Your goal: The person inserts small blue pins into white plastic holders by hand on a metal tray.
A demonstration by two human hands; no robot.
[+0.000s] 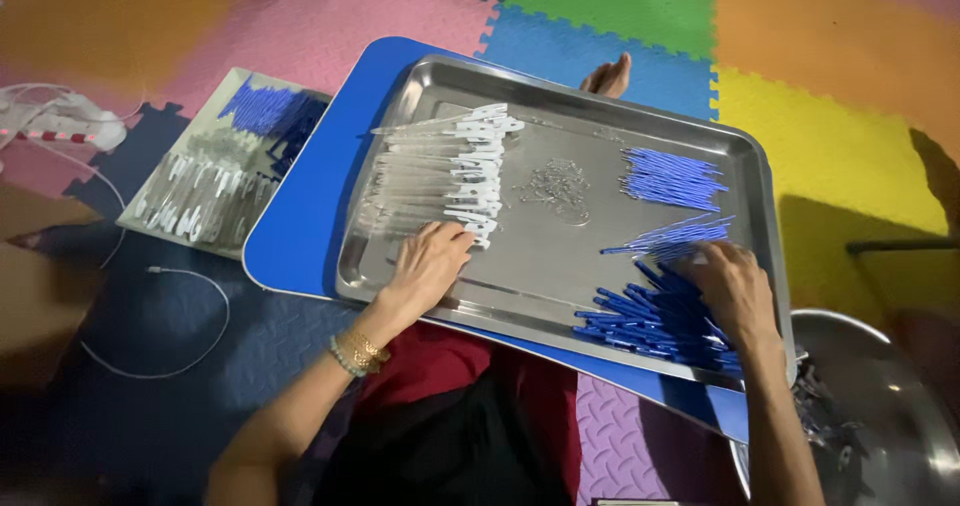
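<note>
A: Left hand (428,266)?
B: Laid flat on the near-left part of the steel tray (560,266), fingers spread, tips touching the near end of the stack of clear tubes with white caps (440,171). Nothing is seen pinched. Bangles (358,351) are worn at the wrist.

A: Right hand (735,286)?
B: Placed on the right side of the tray, fingers curled down into the near pile of blue sticks (640,316). Whether a stick is actually pinched cannot be told; the fingertips are hidden by the pile and the back of the hand.

A: Other stuff in the tray?
B: A fanned bunch of blue sticks (675,236) is seen just beyond the right hand, a neater far bundle of blue sticks (672,178) farther back, and a small heap of tiny metal springs (555,184) in the middle, between the tubes and the blue sticks.

A: What's the tray on?
B: It is set on a blue board (300,226), which is rested over the lap above a coloured foam mat floor (830,56).

A: Around it?
B: A second tray (225,161) with blue and clear parts is lying on the floor at left. A white power strip (60,121) with cable is seen far left. A steel bowl (880,406) holding small dark parts is at near right, just beside the right forearm. A toe (610,74) is visible at the tray's far edge.
</note>
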